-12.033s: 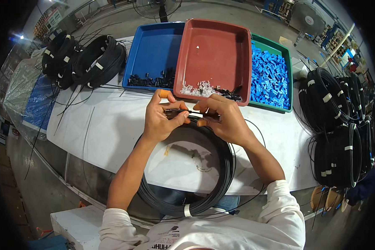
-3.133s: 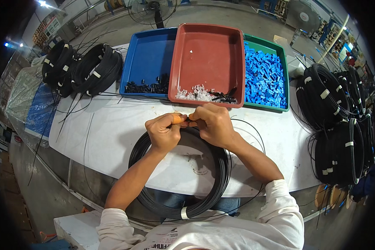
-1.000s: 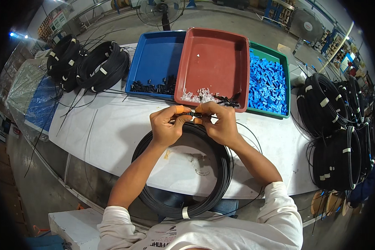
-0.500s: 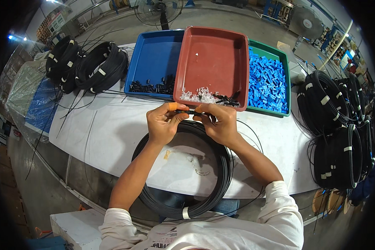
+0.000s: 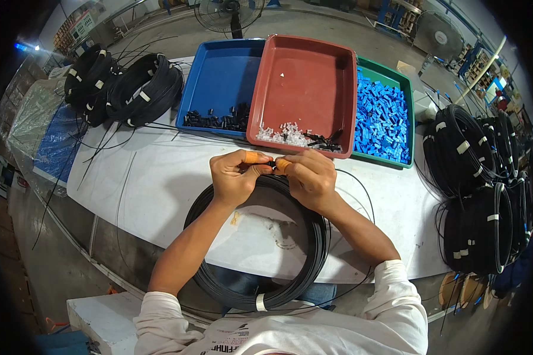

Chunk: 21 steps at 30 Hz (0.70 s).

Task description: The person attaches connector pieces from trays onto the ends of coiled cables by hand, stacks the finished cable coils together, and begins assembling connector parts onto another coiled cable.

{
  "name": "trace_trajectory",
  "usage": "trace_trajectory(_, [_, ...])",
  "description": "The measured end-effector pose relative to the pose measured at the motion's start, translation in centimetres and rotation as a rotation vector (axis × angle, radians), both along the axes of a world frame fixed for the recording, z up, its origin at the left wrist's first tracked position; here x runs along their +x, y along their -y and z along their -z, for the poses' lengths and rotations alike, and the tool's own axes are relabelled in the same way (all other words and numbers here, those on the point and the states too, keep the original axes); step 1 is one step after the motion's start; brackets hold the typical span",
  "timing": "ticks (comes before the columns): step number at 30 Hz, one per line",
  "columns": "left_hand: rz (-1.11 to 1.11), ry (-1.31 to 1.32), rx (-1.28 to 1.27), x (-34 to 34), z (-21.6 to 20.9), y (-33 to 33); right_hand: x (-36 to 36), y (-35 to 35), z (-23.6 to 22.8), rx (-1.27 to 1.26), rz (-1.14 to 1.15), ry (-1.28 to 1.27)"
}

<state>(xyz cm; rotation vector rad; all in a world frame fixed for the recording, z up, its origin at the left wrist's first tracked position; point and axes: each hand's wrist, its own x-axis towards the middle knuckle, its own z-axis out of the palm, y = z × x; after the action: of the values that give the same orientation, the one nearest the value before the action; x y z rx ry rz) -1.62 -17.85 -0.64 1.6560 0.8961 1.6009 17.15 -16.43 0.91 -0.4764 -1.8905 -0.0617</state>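
Observation:
My left hand [image 5: 232, 178] and my right hand [image 5: 311, 181] meet just in front of the red tray [image 5: 305, 80]. Both pinch a small black connector [image 5: 272, 165] between thumb and fingers, and the fingertips cover most of it. Orange tape wraps a finger on each hand. Below them a coil of black cable [image 5: 321, 236] lies partly on the white table and partly over my lap, bound with a white tie [image 5: 260, 303]. Clear and black small parts [image 5: 287, 135] gather at the red tray's near end.
A blue tray [image 5: 225, 65] with small black parts stands left of the red one. At right a green tray [image 5: 385, 66] holds many blue pieces [image 5: 382, 118]. Tied black coils [image 5: 145, 92] lie at far left, with more coils [image 5: 477, 228] along the right edge.
My hands have drawn closer together, and less of the black connector shows between the fingertips. The view has shifted slightly.

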Motion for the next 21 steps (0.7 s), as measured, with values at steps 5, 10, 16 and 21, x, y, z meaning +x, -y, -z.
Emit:
trace_trajectory(5, [-0.071,-0.191,0.05,0.1,-0.7,0.0,0.2,-0.3,0.4,0.048,0.036,0.022])
trace_trajectory(10, [-0.156,-0.175,0.131,0.6,-0.8,0.4,0.0,0.3,0.4,-0.045,0.0,0.047])
trace_trajectory(16, [-0.226,-0.324,0.343,1.1,-1.7,1.0,0.4,0.9,-0.7,-1.213,-0.304,-0.3])
trace_trajectory(21, [-0.202,-0.215,0.219,0.7,-1.1,0.6,0.1,0.9,-1.9,-0.997,-0.248,-0.168])
